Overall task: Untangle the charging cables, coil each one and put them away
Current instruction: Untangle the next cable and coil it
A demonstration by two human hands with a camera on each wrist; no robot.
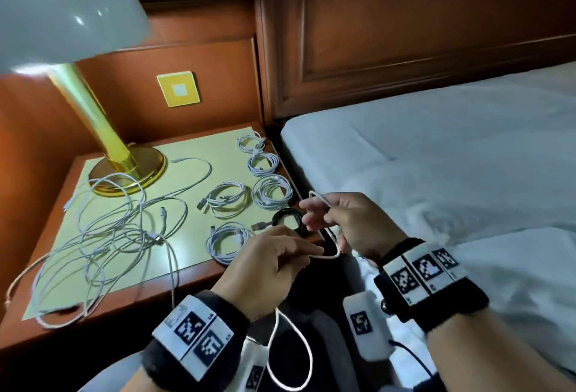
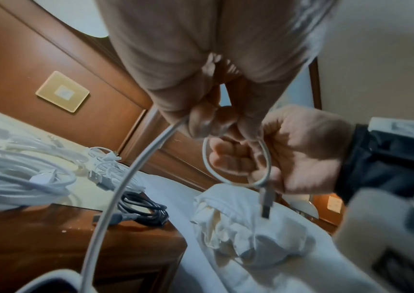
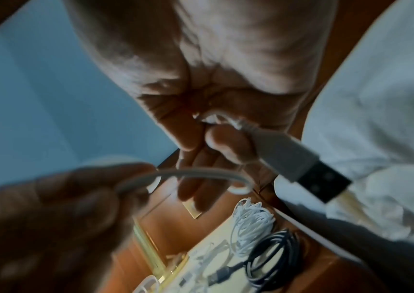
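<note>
Both hands pinch one white cable (image 1: 324, 256), left hand (image 1: 265, 264) feeding, right hand (image 1: 349, 223) gripping loop, USB plug (image 3: 298, 164) clear only from right wrist, tangle (image 1: 103, 235) seen only overhead.

Left hand (image 1: 268, 262) knuckles up, fingertips pinched on thin white charging cable (image 1: 327, 256). Right hand (image 1: 349, 223) raised just beside it, fingers curled round the same cable's loop.

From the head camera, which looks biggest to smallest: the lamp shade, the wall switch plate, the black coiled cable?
1. Lamp shade, though it sits nearest the camera.
2 and 3. Wall switch plate and black coiled cable look alike; unranked.
</note>
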